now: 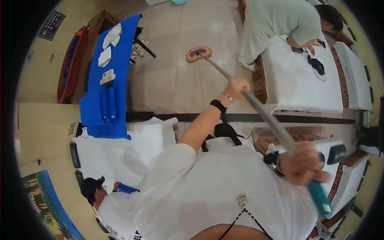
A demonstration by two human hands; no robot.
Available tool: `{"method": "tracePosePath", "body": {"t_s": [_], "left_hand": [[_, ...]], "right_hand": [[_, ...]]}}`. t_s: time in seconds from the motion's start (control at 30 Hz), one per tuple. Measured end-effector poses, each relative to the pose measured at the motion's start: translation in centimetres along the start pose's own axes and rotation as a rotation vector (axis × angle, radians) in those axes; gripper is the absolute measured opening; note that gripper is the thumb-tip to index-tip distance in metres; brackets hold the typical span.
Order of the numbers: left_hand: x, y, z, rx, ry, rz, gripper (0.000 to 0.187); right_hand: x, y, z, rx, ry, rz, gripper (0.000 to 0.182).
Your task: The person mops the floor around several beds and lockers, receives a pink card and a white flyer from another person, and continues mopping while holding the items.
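Observation:
A long-handled mop (219, 69) runs diagonally from the tiled floor up toward my right side. Its oval head (199, 53), orange-red and dark with a tan fringe, lies flat on the tiles. My left hand (237, 88), with a bracelet and a black band at the wrist, is wrapped round the grey pole partway along. Closer to my body, my right hand (305, 165) grips the upper part of the pole, just above the teal end grip (319, 198); it is slightly blurred.
A blue-covered table (93, 76) with white cloths stands at the left. White-covered tables (296, 90) are at the right, where a person in pale green leans over a phone. A person in a black cap sits at lower left. A white-covered table (116, 158) is beside me.

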State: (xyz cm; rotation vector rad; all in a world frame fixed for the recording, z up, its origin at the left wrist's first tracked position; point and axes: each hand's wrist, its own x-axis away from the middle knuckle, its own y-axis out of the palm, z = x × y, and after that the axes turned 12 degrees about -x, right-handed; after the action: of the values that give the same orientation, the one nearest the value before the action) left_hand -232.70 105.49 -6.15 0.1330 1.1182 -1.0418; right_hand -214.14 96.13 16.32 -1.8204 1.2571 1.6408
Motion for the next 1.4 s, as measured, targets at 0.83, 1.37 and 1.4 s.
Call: {"method": "tracePosePath", "body": {"t_s": [0.83, 1.37, 1.4], "left_hand": [[-26.8, -5.6, -34.8, 0.278, 0.128, 0.054, 0.018], [-35.4, -2.9, -41.1, 0.382, 0.026, -0.302, 0.017], [-36.1, -2.2, -41.7, 0.381, 0.023, -0.308, 0.017]], "right_hand": [[-15.1, 12.4, 41.3, -0.032, -0.125, 0.076, 0.012], [-22.5, 10.3, 49.1, 0.021, -0.132, 0.098, 0.014], [-23.5, 9.7, 48.3, 0.022, -0.076, 0.099, 0.017]]}}
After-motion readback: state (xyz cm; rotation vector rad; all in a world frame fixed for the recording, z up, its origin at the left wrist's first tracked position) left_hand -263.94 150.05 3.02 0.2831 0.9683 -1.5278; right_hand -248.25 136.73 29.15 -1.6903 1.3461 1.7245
